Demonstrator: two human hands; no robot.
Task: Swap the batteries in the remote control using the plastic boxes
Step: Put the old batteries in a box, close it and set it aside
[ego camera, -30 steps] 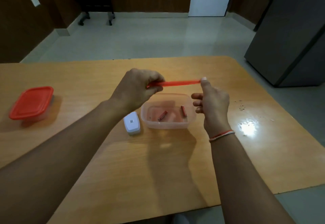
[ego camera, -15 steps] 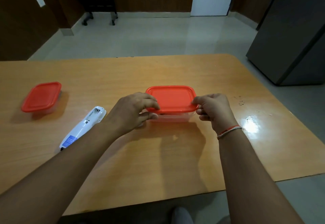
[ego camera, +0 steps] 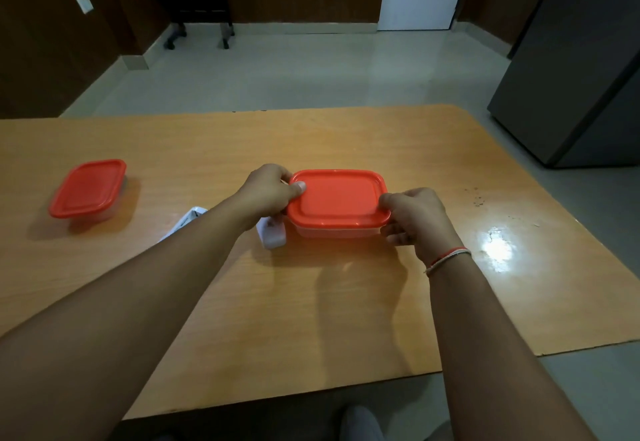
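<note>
Now, mid-table, red-lidded plastic box (ego camera: 337, 198), my left hand (ego camera: 268, 193) gripping its nine o'clock edge, thumb on lid, my right hand (ego camera: 414, 219) gripping its three o'clock end, white remote (ego camera: 272, 234) touching box at eight o'clock, second box (ego camera: 88, 188) well apart toward nine o'clock.

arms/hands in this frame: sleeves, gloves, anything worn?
Both forearms bare to the frame edge: no sleeves, no gloves. Left hand shows nothing worn. Right hand has a thin band of red and white threads at the wrist. No rings visible.
</note>
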